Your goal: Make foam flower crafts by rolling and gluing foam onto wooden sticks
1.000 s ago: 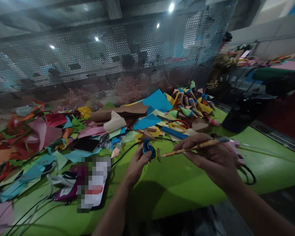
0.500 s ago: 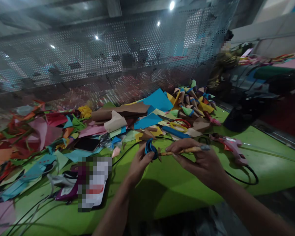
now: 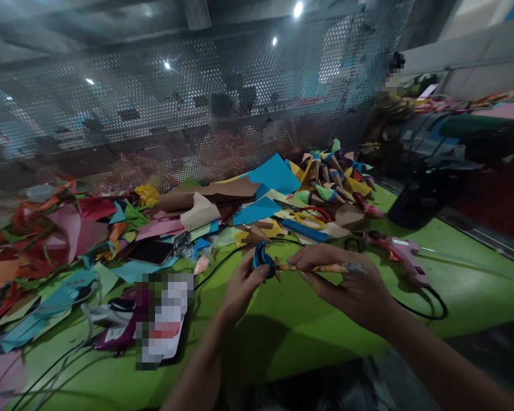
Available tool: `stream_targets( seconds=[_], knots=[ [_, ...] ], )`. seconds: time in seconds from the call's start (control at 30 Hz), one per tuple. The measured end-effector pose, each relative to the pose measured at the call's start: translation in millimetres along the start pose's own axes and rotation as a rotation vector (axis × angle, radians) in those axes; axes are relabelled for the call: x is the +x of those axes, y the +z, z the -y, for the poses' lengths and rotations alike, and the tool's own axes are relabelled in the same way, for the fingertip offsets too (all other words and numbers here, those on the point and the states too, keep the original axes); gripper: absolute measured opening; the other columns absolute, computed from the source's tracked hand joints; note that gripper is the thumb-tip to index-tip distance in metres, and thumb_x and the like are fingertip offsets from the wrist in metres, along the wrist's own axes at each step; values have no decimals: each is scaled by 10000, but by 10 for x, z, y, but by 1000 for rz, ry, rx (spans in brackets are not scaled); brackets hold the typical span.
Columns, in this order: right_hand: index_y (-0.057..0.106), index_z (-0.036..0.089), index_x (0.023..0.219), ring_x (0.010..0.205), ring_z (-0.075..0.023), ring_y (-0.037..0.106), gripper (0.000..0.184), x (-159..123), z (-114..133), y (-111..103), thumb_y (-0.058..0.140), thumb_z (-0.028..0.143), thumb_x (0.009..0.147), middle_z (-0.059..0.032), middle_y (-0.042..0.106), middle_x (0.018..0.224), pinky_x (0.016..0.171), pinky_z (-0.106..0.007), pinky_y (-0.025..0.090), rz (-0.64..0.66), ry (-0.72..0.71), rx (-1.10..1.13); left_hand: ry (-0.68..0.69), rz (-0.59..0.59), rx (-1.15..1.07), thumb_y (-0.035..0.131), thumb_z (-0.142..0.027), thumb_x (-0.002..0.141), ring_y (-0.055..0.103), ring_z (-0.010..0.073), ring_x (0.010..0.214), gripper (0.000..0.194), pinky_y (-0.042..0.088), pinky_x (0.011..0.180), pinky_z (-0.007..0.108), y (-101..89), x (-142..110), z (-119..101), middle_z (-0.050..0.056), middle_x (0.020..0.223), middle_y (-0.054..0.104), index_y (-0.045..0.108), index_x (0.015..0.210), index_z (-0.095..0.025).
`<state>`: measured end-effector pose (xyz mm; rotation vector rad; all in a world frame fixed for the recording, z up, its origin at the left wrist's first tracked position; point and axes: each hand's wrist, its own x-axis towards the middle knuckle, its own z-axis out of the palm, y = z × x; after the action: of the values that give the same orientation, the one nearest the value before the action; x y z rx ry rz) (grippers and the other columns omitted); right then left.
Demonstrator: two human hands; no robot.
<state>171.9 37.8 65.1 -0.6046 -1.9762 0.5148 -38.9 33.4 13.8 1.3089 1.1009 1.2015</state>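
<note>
In front of me, low over the green table, my left hand (image 3: pixel 242 291) pinches a curled strip of blue paper (image 3: pixel 261 261) between thumb and fingers. My right hand (image 3: pixel 349 285) is closed round a tan stick (image 3: pixel 329 268) with a greyish end, held almost level. The stick's thin tip points left and meets the blue curl; whether it enters the curl I cannot tell. A small brown piece (image 3: pixel 277 268) sits round the stick near that tip. To the right of my right hand lies a pink glue gun (image 3: pixel 405 257) with a black cord.
Coloured paper scraps (image 3: pixel 68 228) heap along the table's left and back. Scissors with red and yellow handles (image 3: pixel 310 217) lie mid-back, near a pile of brown paper cones (image 3: pixel 332 174). A phone (image 3: pixel 167 319) is at left. A dark container (image 3: pixel 424 194) and a person (image 3: pixel 383 114) are at right.
My right hand's fingers have shifted slightly on the tan stick, which lies a little more level. My left hand keeps its hold on the blue paper curl.
</note>
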Motion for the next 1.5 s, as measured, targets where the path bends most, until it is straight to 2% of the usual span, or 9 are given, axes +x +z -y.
stream_targets(
  seconds=[0.17, 0.33, 0.43, 0.77, 1.0, 1.23, 1.5],
  knots=[
    [631, 243, 975, 904, -171, 720, 170, -4, -29, -31, 627, 101, 883, -12, 741, 933, 801, -276, 566, 9, 10, -20, -6, 6, -16, 658, -556, 777, 529, 166, 686, 432, 411, 628, 266, -11, 4, 29, 18, 752, 624, 676, 971, -171],
    [629, 257, 1009, 952, -200, 712, 175, -54, -32, -70, 615, 118, 904, -17, 731, 970, 837, -324, 565, 13, 96, 33, 14, -35, 6, 660, -545, 790, 530, 172, 726, 500, 413, 644, 262, -17, 12, 51, 34, 819, 634, 665, 1113, -164],
    [624, 259, 1005, 962, -211, 708, 155, -52, -15, -59, 609, 133, 915, -25, 729, 973, 832, -343, 570, -6, 113, 60, 8, -24, -4, 657, -538, 796, 544, 178, 741, 501, 411, 649, 262, -12, 7, 44, 40, 837, 645, 668, 1131, -165],
    [646, 234, 961, 869, -183, 717, 120, -4, 11, 21, 619, 139, 892, -23, 738, 905, 764, -289, 572, -18, 93, 31, 13, -7, 28, 649, -536, 801, 519, 176, 717, 500, 388, 633, 255, -24, 20, 66, 31, 801, 619, 677, 1146, -175],
    [641, 236, 947, 838, -144, 723, 147, 51, 66, 1, 594, 111, 885, -5, 749, 903, 762, -239, 558, 25, 22, -37, 24, -15, 34, 652, -523, 812, 488, 155, 694, 404, 390, 634, 251, -26, 12, 69, 12, 782, 597, 687, 1020, -178],
    [644, 241, 962, 870, -172, 737, 176, 66, 90, -11, 575, 107, 870, -20, 768, 928, 762, -265, 559, 79, -25, -156, 9, -10, 58, 656, -541, 789, 521, 181, 730, 457, 400, 638, 259, -7, 19, 52, 28, 791, 620, 690, 1063, -177],
    [633, 240, 969, 878, -180, 737, 138, 74, 111, 6, 564, 147, 893, -19, 768, 938, 743, -273, 550, 124, -16, -236, 19, -1, 22, 658, -492, 800, 455, 134, 638, 350, 384, 618, 249, -4, 11, 73, -16, 710, 549, 669, 948, -176]
  ],
)
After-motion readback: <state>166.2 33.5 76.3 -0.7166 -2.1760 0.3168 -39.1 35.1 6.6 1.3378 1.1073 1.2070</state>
